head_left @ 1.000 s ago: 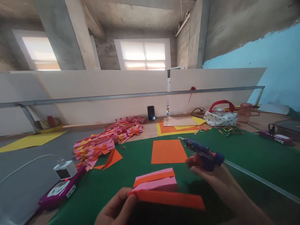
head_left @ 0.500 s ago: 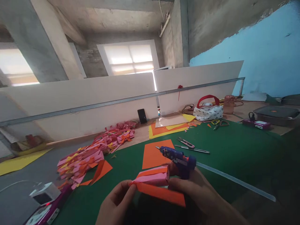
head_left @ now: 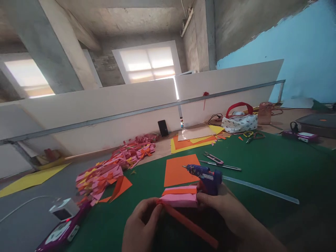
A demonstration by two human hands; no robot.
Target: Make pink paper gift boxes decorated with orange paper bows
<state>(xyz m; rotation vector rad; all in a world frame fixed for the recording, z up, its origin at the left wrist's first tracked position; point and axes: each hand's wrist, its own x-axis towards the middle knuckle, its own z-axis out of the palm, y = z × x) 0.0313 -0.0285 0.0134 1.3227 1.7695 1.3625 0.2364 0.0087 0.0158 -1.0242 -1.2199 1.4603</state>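
My left hand (head_left: 141, 222) pinches the left end of a small pink folded-paper piece (head_left: 181, 200) with an orange band along its top. From that pinch an orange paper strip (head_left: 193, 224) hangs down to the right. My right hand (head_left: 223, 203) grips a dark blue hot glue gun (head_left: 208, 176), its nozzle pointing left; a long clear glue stick (head_left: 262, 189) sticks out of its back. The right thumb is at the right end of the pink piece. Beyond lies an orange paper sheet (head_left: 178, 171) on the green mat (head_left: 147, 182).
A heap of pink and orange paper pieces (head_left: 112, 168) lies at left. A purple power strip (head_left: 61, 231) with a white plug is nearer. A utility knife (head_left: 214, 158) and a pen-like tool (head_left: 223, 165) lie past the gun. Pliers (head_left: 254, 136) and a basket (head_left: 239, 123) stand farther back.
The orange strip has turned, from its broad face showing to a narrower, steeper slant. The view has shifted slightly, and both hands keep their holds.
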